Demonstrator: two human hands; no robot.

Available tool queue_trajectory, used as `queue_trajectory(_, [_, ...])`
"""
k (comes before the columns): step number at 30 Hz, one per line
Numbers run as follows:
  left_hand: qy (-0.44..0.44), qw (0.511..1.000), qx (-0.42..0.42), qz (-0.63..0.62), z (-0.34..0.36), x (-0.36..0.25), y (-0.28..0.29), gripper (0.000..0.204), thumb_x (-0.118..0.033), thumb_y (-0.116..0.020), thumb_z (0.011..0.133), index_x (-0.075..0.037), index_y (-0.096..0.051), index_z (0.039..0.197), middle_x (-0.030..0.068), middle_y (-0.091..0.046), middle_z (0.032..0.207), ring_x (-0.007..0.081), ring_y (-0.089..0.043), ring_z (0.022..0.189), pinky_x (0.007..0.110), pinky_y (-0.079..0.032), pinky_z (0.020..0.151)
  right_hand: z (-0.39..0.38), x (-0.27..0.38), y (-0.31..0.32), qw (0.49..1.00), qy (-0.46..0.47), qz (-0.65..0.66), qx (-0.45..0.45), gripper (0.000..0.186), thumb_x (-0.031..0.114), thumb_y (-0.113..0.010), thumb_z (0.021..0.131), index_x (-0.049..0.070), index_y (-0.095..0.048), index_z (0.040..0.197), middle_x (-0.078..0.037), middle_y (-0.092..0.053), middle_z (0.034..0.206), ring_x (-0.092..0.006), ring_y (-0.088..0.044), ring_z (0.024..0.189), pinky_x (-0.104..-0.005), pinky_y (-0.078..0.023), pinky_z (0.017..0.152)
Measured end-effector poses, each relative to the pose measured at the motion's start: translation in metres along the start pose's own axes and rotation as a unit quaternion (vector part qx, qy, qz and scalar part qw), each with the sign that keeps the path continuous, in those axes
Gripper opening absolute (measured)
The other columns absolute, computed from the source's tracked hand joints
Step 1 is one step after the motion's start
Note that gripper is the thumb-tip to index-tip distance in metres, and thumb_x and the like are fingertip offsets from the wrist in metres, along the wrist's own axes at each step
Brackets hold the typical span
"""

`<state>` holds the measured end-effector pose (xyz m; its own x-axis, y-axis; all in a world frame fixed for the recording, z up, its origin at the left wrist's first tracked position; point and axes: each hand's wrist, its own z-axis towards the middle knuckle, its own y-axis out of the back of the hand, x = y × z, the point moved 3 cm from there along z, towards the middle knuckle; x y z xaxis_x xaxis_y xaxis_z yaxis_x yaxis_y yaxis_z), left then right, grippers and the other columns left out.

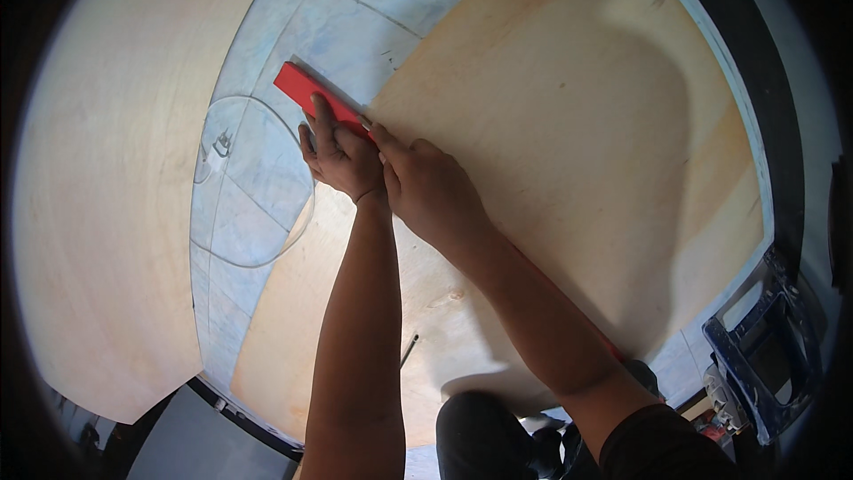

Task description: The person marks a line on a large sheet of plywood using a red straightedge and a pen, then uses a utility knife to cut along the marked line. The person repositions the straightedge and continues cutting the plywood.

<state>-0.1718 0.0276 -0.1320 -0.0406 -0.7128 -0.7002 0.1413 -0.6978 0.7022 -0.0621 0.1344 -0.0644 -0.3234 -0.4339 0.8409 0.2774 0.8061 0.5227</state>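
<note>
A long red straightedge bar lies slantwise across a plywood sheet, its far end reaching past the sheet's edge over the tiles. On that bar my left hand rests with its fingers stretched and spread, pressing it down. Close beside it, my right hand is closed around a small, thin tool. Only a light-coloured tip shows at the bar's edge, so its kind is hidden by my fingers. My right forearm covers much of the bar. A thin dark stick like a pencil lies on the plywood near my left forearm.
Pale blue floor tiles show around the sheet. A second wooden sheet stands at the left. A white cable loops over the tiles. At the lower right is a dark blue plastic step stool. My knee is at the near edge.
</note>
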Motion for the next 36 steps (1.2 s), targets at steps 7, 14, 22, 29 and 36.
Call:
queue_trajectory(7, [0.011, 1.0, -0.001, 0.006, -0.003, -0.002, -0.001, 0.055, -0.018, -0.045, 0.106, -0.038, -0.067, 0.152, -0.0027, -0.069, 0.151, 0.0312, -0.041, 0.155, 0.048, -0.021, 0.131, 0.011, 0.008, 0.008, 0.999, -0.027, 0.003, 0.043, 0.044, 0.022, -0.055, 0.11, 0.0, -0.061, 0.148, -0.028, -0.072, 0.089, -0.0426, -0.075, 0.084, -0.0518, -0.061, 0.076])
queue_trajectory(14, [0.009, 0.999, 0.015, 0.029, 0.0, 0.008, -0.001, 0.052, -0.022, -0.046, 0.108, -0.04, -0.064, 0.154, -0.0048, -0.068, 0.152, 0.0303, -0.041, 0.156, 0.05, -0.021, 0.13, 0.021, 0.02, 0.012, 0.993, -0.064, -0.044, 0.092, 0.041, 0.02, -0.056, 0.109, -0.002, -0.063, 0.142, -0.028, -0.074, 0.089, -0.0422, -0.077, 0.086, -0.0498, -0.064, 0.077])
queue_trajectory(22, [-0.01, 1.0, 0.003, 0.029, 0.0, 0.012, -0.002, 0.052, -0.025, -0.045, 0.109, -0.04, -0.064, 0.155, -0.001, -0.067, 0.154, 0.0298, -0.041, 0.156, 0.051, -0.021, 0.13, 0.019, 0.025, 0.009, 0.992, -0.083, -0.06, 0.08, 0.041, 0.02, -0.057, 0.109, -0.002, -0.064, 0.142, -0.028, -0.074, 0.09, -0.0413, -0.078, 0.084, -0.0487, -0.064, 0.076])
queue_trajectory(29, [0.007, 1.0, 0.012, 0.014, -0.002, 0.003, 0.0, 0.053, -0.024, -0.043, 0.108, -0.039, -0.064, 0.154, -0.0002, -0.068, 0.153, 0.0301, -0.039, 0.157, 0.051, -0.02, 0.13, 0.018, 0.027, 0.012, 0.987, -0.105, -0.068, 0.105, 0.043, 0.022, -0.055, 0.11, -0.001, -0.063, 0.146, -0.028, -0.074, 0.093, -0.0413, -0.078, 0.088, -0.0497, -0.064, 0.079])
queue_trajectory(36, [0.006, 0.999, 0.014, 0.031, -0.002, -0.003, 0.0, 0.053, -0.023, -0.041, 0.109, -0.037, -0.065, 0.154, -0.0024, -0.067, 0.155, 0.0319, -0.039, 0.157, 0.05, -0.02, 0.13, 0.011, 0.023, 0.013, 0.989, -0.105, -0.045, 0.089, 0.044, 0.023, -0.054, 0.11, 0.001, -0.062, 0.148, -0.028, -0.074, 0.092, -0.0424, -0.077, 0.088, -0.0507, -0.063, 0.08])
